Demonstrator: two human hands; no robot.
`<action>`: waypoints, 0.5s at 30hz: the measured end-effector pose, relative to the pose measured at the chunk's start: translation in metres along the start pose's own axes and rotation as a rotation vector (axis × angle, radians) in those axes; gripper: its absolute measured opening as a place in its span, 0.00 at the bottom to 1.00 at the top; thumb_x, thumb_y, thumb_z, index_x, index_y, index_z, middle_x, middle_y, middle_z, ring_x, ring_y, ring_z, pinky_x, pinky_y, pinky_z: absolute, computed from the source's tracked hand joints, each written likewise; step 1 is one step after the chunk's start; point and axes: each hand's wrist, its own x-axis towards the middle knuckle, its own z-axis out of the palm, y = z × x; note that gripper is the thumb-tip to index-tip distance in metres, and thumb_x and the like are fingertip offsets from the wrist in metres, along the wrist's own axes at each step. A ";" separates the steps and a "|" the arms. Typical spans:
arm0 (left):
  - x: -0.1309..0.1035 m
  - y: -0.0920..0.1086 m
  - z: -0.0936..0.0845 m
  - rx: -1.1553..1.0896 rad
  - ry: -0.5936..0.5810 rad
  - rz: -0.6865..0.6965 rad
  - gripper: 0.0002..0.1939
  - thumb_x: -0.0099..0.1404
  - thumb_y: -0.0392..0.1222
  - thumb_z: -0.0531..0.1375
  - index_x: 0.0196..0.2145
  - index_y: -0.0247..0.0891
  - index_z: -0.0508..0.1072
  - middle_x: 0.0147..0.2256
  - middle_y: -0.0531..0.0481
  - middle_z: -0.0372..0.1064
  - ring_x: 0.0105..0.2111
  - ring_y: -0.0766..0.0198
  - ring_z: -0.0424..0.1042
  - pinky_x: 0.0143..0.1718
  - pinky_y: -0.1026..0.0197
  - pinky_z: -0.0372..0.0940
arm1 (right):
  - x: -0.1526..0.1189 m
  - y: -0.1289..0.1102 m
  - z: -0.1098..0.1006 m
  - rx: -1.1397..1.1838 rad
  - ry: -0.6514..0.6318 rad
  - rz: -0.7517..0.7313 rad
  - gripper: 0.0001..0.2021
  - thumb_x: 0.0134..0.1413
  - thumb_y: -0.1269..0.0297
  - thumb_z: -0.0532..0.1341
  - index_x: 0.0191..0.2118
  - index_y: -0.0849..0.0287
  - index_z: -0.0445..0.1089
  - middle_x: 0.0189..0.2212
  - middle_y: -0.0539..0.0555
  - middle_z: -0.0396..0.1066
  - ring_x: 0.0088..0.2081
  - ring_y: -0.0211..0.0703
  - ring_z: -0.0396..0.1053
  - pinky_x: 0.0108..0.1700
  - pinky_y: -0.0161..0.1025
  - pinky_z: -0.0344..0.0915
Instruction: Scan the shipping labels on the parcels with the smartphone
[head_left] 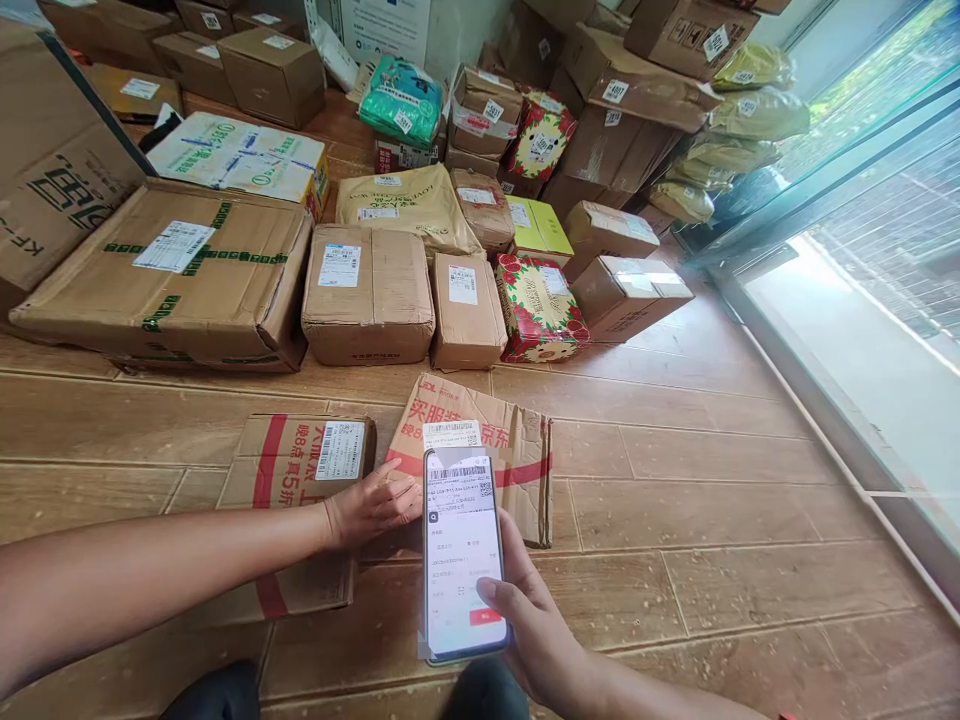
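Note:
My right hand (529, 610) is wrapped round a smartphone (463, 560), its thumb over the lower part of the lit screen. The screen shows a barcode label at the top and a red button lower down. Behind the phone, a flattish cardboard box (517, 440) with red print lies tilted on the floor; its white label is partly covered by the phone. My left hand (379, 505) has its bent fingers closed on this box's left edge. Under my left forearm lies another cardboard box (300, 460) with a red stripe and a white label.
Ahead stands a row of parcels: a large taped carton (217, 270), a brown box (367, 290), a narrower box (469, 310) and a floral box (541, 310). More boxes (615, 150) and yellow bags (750, 110) are stacked behind. A glass door (862, 230) borders the tiled floor (712, 450) at right.

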 end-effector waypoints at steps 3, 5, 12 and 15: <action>0.001 0.000 -0.001 0.028 -0.020 0.006 0.21 0.59 0.29 0.55 0.50 0.42 0.66 0.47 0.48 0.62 0.51 0.61 0.58 0.61 0.44 0.56 | 0.000 0.000 -0.002 -0.030 -0.010 0.004 0.28 0.39 0.62 0.70 0.49 0.44 0.62 0.43 0.46 0.74 0.47 0.45 0.68 0.51 0.43 0.60; 0.002 -0.001 -0.002 0.043 -0.015 0.013 0.21 0.60 0.30 0.55 0.50 0.42 0.66 0.47 0.48 0.62 0.50 0.62 0.58 0.61 0.44 0.56 | -0.001 0.001 -0.004 -0.061 -0.033 0.015 0.32 0.38 0.64 0.69 0.52 0.46 0.59 0.45 0.48 0.73 0.47 0.46 0.68 0.50 0.44 0.60; 0.006 -0.004 -0.009 0.013 -0.096 0.029 0.22 0.60 0.31 0.55 0.52 0.42 0.66 0.50 0.47 0.61 0.50 0.59 0.58 0.60 0.44 0.56 | -0.004 -0.002 -0.007 -0.144 -0.163 0.015 0.38 0.37 0.63 0.70 0.55 0.48 0.51 0.49 0.52 0.68 0.44 0.46 0.68 0.43 0.40 0.62; 0.005 -0.005 -0.011 0.026 -0.104 0.040 0.22 0.60 0.33 0.56 0.53 0.43 0.66 0.50 0.47 0.60 0.50 0.59 0.56 0.60 0.44 0.56 | -0.005 -0.003 -0.008 -0.171 -0.161 0.022 0.38 0.39 0.63 0.69 0.55 0.49 0.50 0.50 0.54 0.68 0.42 0.46 0.69 0.41 0.40 0.63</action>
